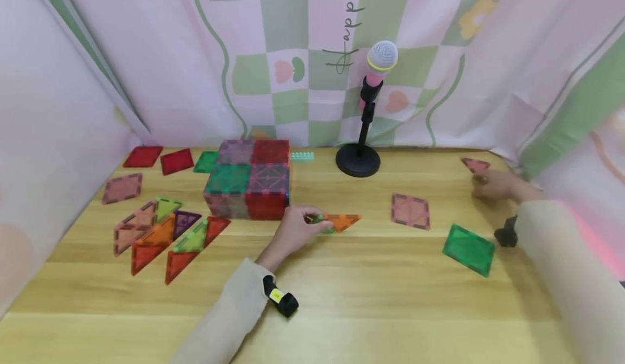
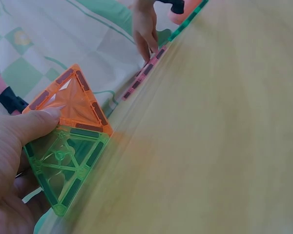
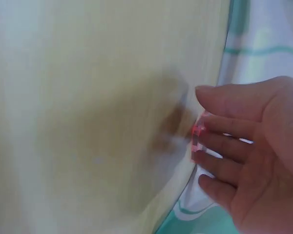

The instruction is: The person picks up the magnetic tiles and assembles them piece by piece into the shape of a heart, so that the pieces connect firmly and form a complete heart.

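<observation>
Near the table's middle, my left hand (image 1: 299, 228) pinches a translucent green triangle magnetic tile (image 2: 63, 163) between thumb and fingers. An orange triangle tile (image 1: 344, 222) is joined edge to edge with it, the thumb tip overlapping its corner in the left wrist view. Over at the far right, my right hand (image 1: 503, 184) reaches to a pink-red triangle tile (image 1: 474, 164) lying on the table. In the right wrist view its fingers (image 3: 222, 163) are extended at the tile, with the thumb held apart; the fingers partly hide the tile.
A block of purple, red and green square tiles (image 1: 246, 179) stands left of centre. Joined triangle tiles (image 1: 153, 239) and loose squares lie farther left. A toy microphone on a black stand (image 1: 358, 160) is at the back. A pink square (image 1: 410, 211) and green square (image 1: 469, 249) lie right.
</observation>
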`<act>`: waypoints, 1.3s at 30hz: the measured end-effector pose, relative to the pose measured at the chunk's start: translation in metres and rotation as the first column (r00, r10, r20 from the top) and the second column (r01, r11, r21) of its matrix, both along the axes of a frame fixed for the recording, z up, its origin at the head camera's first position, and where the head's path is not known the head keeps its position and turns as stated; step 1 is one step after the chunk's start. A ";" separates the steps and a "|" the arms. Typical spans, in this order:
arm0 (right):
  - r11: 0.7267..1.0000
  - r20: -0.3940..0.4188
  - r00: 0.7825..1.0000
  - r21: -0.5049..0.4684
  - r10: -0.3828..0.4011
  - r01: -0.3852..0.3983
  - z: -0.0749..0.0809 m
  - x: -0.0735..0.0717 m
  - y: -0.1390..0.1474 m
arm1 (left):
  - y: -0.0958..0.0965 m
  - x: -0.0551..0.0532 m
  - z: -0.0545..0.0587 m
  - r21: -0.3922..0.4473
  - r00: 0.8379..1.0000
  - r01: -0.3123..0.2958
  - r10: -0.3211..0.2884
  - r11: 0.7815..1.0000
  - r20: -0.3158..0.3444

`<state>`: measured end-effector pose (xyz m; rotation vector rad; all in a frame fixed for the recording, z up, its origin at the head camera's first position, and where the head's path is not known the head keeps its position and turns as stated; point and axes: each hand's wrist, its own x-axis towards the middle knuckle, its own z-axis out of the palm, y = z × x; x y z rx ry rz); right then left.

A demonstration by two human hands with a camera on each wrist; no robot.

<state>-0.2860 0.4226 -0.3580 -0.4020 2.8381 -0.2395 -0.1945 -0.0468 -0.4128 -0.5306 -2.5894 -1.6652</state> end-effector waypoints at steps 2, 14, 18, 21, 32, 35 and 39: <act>0.999 -0.043 0.999 0.010 0.032 -0.032 0.001 0.009 -0.006 | 0.000 0.000 0.002 -0.002 1.000 0.003 -0.003 1.000 -0.014; 0.989 -0.163 0.983 -0.135 -0.082 0.060 -0.008 0.025 -0.016 | 0.001 0.001 -0.003 -0.022 1.000 -0.003 0.002 1.000 -0.015; 0.993 -0.144 0.987 -0.102 -0.070 0.056 -0.012 0.010 -0.011 | 0.002 0.001 -0.002 -0.007 1.000 -0.005 0.005 1.000 -0.002; 0.998 -0.105 0.994 -0.047 -0.044 0.039 -0.011 0.004 -0.006 | 0.003 0.001 -0.003 0.007 1.000 0.008 -0.008 1.000 0.006; 0.988 -0.050 0.993 -0.120 -0.107 0.100 -0.003 0.011 -0.005 | 0.002 0.001 -0.001 -0.011 0.999 0.015 -0.015 1.000 -0.030; 0.972 -0.043 0.987 -0.184 -0.155 0.145 -0.004 0.018 -0.008 | 0.003 0.002 -0.002 -0.002 1.000 0.025 -0.025 1.000 -0.017; 0.957 -0.147 0.979 -0.272 -0.142 0.098 -0.003 0.024 -0.016 | 0.004 0.003 -0.001 0.006 1.000 0.006 -0.006 1.000 -0.019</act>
